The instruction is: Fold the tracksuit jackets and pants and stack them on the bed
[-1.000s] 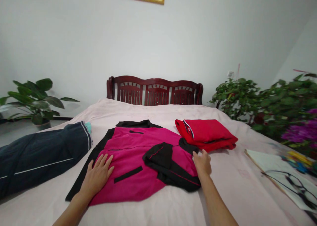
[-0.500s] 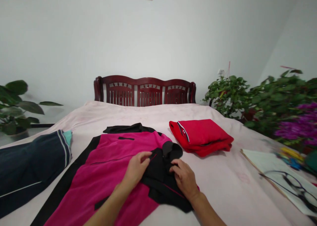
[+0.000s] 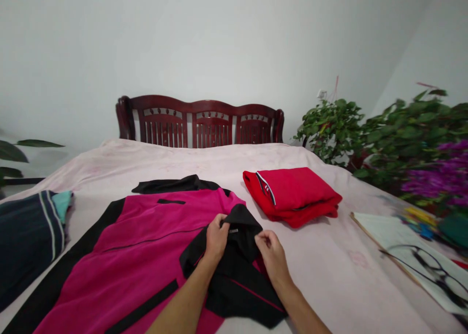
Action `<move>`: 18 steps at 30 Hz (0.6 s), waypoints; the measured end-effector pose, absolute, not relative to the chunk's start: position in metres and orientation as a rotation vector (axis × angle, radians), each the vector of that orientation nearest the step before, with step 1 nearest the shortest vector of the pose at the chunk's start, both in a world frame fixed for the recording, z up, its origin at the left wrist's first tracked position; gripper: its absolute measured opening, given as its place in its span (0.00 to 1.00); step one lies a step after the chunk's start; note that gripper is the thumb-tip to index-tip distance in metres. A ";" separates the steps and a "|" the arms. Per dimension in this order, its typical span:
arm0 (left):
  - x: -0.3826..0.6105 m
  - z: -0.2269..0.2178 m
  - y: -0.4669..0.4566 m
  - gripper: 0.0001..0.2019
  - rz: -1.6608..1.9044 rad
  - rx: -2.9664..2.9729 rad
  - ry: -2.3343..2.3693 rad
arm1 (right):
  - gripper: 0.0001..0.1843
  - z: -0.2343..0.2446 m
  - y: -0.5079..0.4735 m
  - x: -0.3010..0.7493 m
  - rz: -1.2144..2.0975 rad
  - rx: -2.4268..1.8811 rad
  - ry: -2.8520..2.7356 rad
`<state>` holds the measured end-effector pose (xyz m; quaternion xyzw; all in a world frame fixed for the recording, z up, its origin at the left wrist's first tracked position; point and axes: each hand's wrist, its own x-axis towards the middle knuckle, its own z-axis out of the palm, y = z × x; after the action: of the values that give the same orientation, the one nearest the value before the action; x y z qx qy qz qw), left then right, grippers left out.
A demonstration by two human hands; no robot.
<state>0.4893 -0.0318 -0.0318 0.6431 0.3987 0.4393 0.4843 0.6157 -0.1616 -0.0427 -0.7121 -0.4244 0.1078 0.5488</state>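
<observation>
A magenta and black jacket [image 3: 146, 226] lies spread on the bed, its collar end toward the right. My left hand [image 3: 217, 237] is closed on the left edge of the black collar, which is partly raised. Opposite it, my right hand [image 3: 271, 256] pinches the collar's right edge between thumb and fingers. A small pale label shows inside the collar between my hands. One black sleeve with a magenta stripe is folded over the jacket beneath my forearms; the other black sleeve lies toward the headboard.
Folded red clothing [image 3: 296, 195] sits right of the jacket. Dark navy clothing [image 3: 27, 241] with white stripes lies at the left. Glasses [image 3: 435, 270] rest on a white pad [image 3: 380, 231] at the right. Potted plants [image 3: 329, 129] and a wooden headboard [image 3: 201, 122] stand beyond the bedding [image 3: 321, 280].
My hands have moved from the black cloth onto the collar and now hold its two edges. The collar is spread wider, exposing the label. The view has shifted slightly.
</observation>
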 end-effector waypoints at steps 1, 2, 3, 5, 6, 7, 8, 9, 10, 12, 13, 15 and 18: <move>0.488 -0.033 -0.032 0.06 1.079 1.525 0.941 | 0.18 -0.044 -0.155 0.618 0.279 -1.734 -0.904; 0.488 -0.034 -0.032 0.07 1.088 1.483 0.909 | 0.27 -0.044 -0.149 0.620 0.280 -1.772 -0.848; 0.488 -0.034 -0.032 0.08 1.097 1.440 0.879 | 0.35 -0.043 -0.142 0.622 0.274 -1.803 -0.844; 0.488 -0.033 -0.033 0.09 1.123 1.350 0.824 | 0.35 -0.036 -0.131 0.624 0.280 -1.864 -0.944; 0.488 -0.032 -0.033 0.09 1.142 1.300 0.800 | 0.29 -0.031 -0.126 0.625 0.307 -1.887 -1.001; 0.488 -0.030 -0.034 0.09 1.163 1.244 0.779 | 0.21 -0.026 -0.123 0.626 0.351 -1.885 -1.032; 0.488 -0.029 -0.034 0.09 1.184 1.186 0.760 | 0.15 -0.020 -0.120 0.627 0.404 -1.852 -1.022; 0.488 -0.026 -0.034 0.10 1.202 1.126 0.741 | 0.13 -0.015 -0.119 0.628 0.467 -1.786 -0.977; 0.489 -0.024 -0.034 0.10 1.216 1.068 0.724 | 0.12 -0.009 -0.118 0.628 0.544 -1.688 -0.909; 0.491 -0.019 -0.033 0.12 1.236 0.958 0.701 | 0.12 0.001 -0.117 0.626 0.730 -1.438 -0.774; 0.492 -0.017 -0.032 0.13 1.248 0.908 0.696 | 0.12 0.005 -0.117 0.623 0.815 -1.323 -0.719; 0.494 -0.012 -0.029 0.14 1.273 0.824 0.694 | 0.15 0.012 -0.116 0.617 0.952 -1.151 -0.641; 0.493 -0.007 -0.025 0.14 1.290 0.750 0.702 | 0.14 0.019 -0.114 0.609 1.144 -1.053 -0.549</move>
<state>0.4929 -0.0247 -0.0073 0.3341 0.3127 0.5743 0.6788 0.6089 -0.1143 0.0186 -0.4688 -0.2446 0.5094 0.6789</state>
